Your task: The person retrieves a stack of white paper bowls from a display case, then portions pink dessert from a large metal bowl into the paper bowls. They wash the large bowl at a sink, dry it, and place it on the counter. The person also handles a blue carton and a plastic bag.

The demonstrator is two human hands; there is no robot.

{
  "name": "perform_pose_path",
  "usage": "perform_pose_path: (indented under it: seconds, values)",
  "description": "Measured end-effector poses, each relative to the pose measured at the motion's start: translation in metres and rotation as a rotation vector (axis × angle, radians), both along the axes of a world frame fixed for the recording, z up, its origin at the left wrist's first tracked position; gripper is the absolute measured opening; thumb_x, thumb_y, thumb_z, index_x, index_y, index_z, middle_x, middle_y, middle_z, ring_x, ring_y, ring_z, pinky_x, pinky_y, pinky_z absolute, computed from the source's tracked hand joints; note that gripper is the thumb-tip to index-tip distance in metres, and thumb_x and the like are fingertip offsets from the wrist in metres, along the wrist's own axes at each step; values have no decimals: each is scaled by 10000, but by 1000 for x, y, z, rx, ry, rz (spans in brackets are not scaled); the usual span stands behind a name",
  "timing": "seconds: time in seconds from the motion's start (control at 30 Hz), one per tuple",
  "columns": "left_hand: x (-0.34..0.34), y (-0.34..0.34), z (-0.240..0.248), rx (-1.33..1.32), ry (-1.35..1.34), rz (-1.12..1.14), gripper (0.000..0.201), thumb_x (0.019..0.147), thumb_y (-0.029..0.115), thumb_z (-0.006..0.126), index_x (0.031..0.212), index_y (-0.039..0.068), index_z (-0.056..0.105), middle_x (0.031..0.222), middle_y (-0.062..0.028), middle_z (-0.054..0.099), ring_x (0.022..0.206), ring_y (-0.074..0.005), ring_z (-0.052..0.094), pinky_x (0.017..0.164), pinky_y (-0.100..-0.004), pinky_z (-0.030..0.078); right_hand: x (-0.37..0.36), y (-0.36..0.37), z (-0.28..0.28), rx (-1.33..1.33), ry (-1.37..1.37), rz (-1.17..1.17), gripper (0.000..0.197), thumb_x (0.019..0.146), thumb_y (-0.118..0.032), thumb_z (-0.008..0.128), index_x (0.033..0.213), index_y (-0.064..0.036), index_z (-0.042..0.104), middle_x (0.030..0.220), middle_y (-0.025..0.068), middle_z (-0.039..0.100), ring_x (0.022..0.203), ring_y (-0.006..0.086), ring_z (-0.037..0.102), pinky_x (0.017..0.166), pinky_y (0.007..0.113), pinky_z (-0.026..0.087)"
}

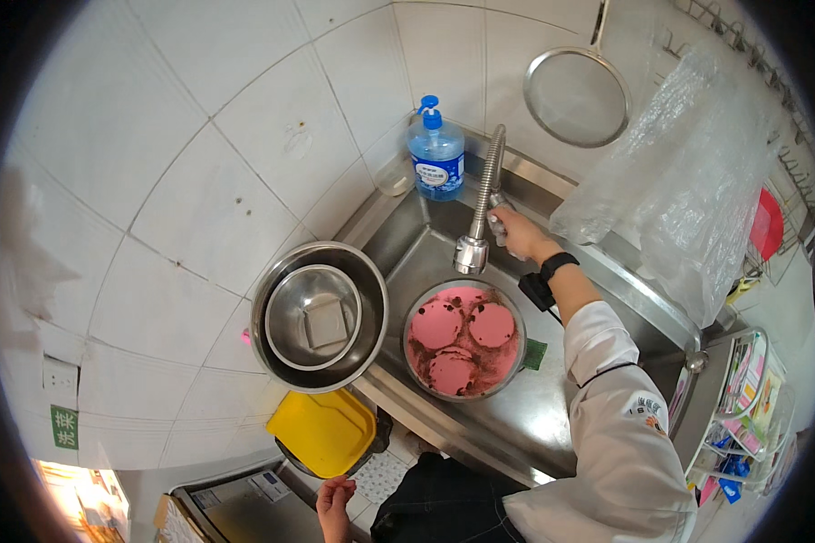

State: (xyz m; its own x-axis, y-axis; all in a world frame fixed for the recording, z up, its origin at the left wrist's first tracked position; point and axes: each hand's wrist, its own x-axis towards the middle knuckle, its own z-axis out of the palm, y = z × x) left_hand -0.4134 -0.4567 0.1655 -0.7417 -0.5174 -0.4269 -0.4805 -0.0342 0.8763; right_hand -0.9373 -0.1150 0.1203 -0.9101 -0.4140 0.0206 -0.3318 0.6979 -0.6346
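Right hand [522,235]: closed on faucet [485,181]. Round pan [521,360] with pink contents [453,366]: bodyward and slightly left of that grip. Left hand [337,496]: fingers curled, cannot tell if holding.

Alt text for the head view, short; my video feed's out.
A person's right hand is at the base of a tap over a metal sink, where a round pan holds pink contents with dark bits. Two nested metal bowls sit at left; the left hand is low, below a yellow plastic object.
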Motion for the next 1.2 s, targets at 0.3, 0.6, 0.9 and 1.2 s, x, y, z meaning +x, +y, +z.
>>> perform_pose_path:
  seconds: [0.3,0.6,0.9,1.2]
  values:
    - [-2,-3,1,151,41,160,180,963,71,459,1089,-9,560,959,-90,632,895,-161,604,844,-289,484,80,0,1,-211,216,-115,303,746,41,554,1023,-68,609,1026,180,630,966,376,596,812,406,480]
    - [-17,3,-2,163,67,12,196,973,68,442,1097,-21,565,982,-92,642,914,-157,609,848,-278,480,221,7,-53,-501,-739,-494,175,830,-139,607,939,-3,616,807,90,655,747,208,628,725,312,491]
    - [-18,12,-4,194,49,15,195,973,83,454,1092,-13,574,974,-85,644,906,-156,613,848,-278,482,138,-42,132,-307,250,-265,410,850,-362,645,1124,-61,593,953,181,679,933,337,652,798,386,508]
    - [9,4,9,224,73,193,192,964,103,465,1080,-2,577,961,-77,646,893,-146,612,844,-276,487,90,-88,106,291,307,-197,292,868,-390,575,977,-121,562,805,145,680,778,348,665,637,457,527]
